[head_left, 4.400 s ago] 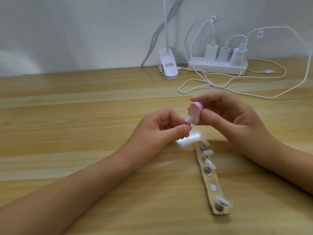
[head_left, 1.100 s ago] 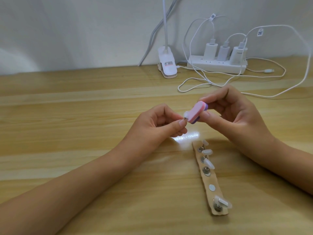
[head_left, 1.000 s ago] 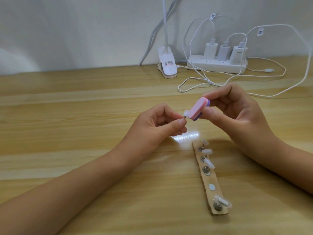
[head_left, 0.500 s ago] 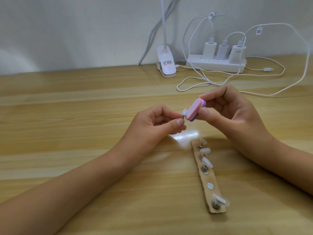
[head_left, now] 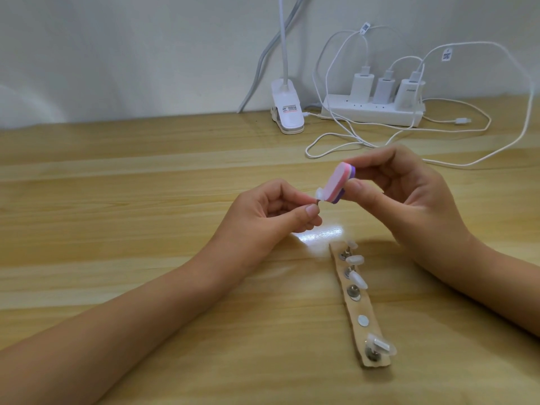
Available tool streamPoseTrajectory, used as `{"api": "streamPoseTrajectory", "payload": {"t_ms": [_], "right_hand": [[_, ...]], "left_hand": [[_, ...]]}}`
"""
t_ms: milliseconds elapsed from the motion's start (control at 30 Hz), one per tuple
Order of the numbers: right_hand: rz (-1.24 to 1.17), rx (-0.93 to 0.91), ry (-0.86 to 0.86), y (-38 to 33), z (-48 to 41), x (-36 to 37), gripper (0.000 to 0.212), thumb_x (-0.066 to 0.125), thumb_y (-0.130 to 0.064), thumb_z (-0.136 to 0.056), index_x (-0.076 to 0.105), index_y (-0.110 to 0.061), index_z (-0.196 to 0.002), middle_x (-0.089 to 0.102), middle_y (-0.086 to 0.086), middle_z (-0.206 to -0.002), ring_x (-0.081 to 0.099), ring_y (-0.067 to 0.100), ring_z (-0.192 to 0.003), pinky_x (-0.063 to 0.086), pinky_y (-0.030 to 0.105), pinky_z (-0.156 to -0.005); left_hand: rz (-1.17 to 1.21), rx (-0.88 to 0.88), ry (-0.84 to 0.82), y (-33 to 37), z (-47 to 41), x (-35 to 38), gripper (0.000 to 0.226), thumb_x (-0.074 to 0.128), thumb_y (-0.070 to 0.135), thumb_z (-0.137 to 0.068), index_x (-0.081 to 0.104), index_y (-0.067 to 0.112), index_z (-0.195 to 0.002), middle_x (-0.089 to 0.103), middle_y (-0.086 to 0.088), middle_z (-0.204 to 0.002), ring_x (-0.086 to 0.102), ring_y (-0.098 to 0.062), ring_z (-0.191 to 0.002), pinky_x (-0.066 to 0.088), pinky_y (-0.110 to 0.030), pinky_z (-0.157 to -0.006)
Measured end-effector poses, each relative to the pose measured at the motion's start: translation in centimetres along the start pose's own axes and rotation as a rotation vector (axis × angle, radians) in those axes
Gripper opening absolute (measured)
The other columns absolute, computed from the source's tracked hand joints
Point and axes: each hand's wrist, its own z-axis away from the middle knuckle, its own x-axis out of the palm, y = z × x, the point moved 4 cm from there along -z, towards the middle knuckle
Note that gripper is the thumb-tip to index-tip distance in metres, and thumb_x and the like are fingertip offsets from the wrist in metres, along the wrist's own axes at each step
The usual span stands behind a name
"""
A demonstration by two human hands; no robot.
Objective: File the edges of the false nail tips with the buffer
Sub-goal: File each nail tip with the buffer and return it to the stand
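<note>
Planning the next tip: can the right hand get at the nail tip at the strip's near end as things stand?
Probably not yet. The way looks free, the near tip sits uncovered on the strip, but the right hand pinches the buffer.

The buffer is layered: pale pink, brighter pink, then purple. At its 8 o'clock, the false nail tip is translucent white. At 5 o'clock, a tan holder strip with silver studs. The table is light wood grain with paler bands. At 12 to 1 o'clock, all white: lamp clip, power strip, chargers.
</note>
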Motion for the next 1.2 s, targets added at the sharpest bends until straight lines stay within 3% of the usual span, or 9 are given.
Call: {"api": "streamPoseTrajectory", "payload": {"t_ms": [233,333,467,667,833,1033,1200], "right_hand": [[0.008,-0.005,0.006,0.05,-0.1,0.07,0.02,0.069,-0.016,-0.082,0.062,-0.018,-0.101,0.074,-0.003,-0.095,0.071,0.014,-0.095,0.058,0.027,-0.083],[-0.005,0.002,0.018,0.07,-0.12,0.1,0.02,0.068,-0.016,-0.083,0.063,-0.016,-0.102,0.074,-0.001,-0.094,0.072,0.014,-0.094,0.056,0.023,-0.081],[-0.004,0.006,0.041,0.22,-0.06,0.1,0.021,0.068,-0.019,-0.081,0.063,-0.016,-0.102,0.073,0.007,-0.097,0.071,0.019,-0.097,0.058,0.029,-0.085],[-0.007,-0.024,0.031,0.1,-0.08,0.03,0.02,0.067,-0.015,-0.084,0.061,-0.017,-0.104,0.07,0.014,-0.102,0.07,0.023,-0.099,0.056,0.028,-0.085],[0.036,-0.037,0.067,0.04,-0.1,-0.6,0.021,0.068,-0.022,-0.085,0.062,-0.019,-0.106,0.071,0.004,-0.102,0.068,0.024,-0.101,0.056,0.037,-0.09],[0.074,-0.003,0.002,0.15,-0.37,-0.2,0.022,0.063,-0.019,-0.087,0.066,-0.019,-0.108,0.067,-0.005,-0.098,0.064,0.007,-0.093,0.05,0.017,-0.082],[0.129,-0.029,-0.06,0.29,-0.38,0.21,0.021,0.064,-0.014,-0.09,0.068,-0.016,-0.111,0.065,0.01,-0.109,0.063,0.013,-0.105,0.051,0.023,-0.09]], "left_hand": [[0.001,0.001,-0.006,0.04,-0.02,0.05,0.009,0.069,0.007,-0.085,0.067,0.015,-0.084,0.075,-0.004,-0.078,0.07,-0.012,-0.076,0.052,-0.018,-0.07],[0.011,0.001,-0.005,0.06,-0.01,0.0,0.009,0.069,0.005,-0.086,0.066,0.013,-0.085,0.074,-0.004,-0.077,0.07,-0.012,-0.076,0.052,-0.017,-0.07],[0.012,-0.002,-0.004,0.06,0.01,-0.05,0.008,0.069,0.005,-0.087,0.066,0.013,-0.085,0.074,-0.004,-0.077,0.07,-0.011,-0.076,0.052,-0.018,-0.07],[0.007,-0.012,-0.005,0.01,0.04,-0.01,0.011,0.068,0.003,-0.087,0.065,0.013,-0.084,0.074,-0.005,-0.076,0.07,-0.012,-0.075,0.052,-0.017,-0.069],[0.01,-0.013,0.005,0.08,0.05,-0.04,0.009,0.068,0.005,-0.087,0.066,0.013,-0.084,0.073,-0.002,-0.076,0.07,-0.011,-0.076,0.052,-0.017,-0.07],[0.021,-0.021,-0.025,0.27,0.06,0.15,0.009,0.062,0.002,-0.091,0.065,0.011,-0.09,0.07,-0.003,-0.074,0.066,-0.007,-0.071,0.05,-0.015,-0.066],[-0.007,-0.018,-0.027,0.44,0.13,0.16,0.014,0.062,0.0,-0.091,0.065,0.014,-0.089,0.071,0.002,-0.074,0.066,-0.007,-0.074,0.05,-0.015,-0.07]]}}
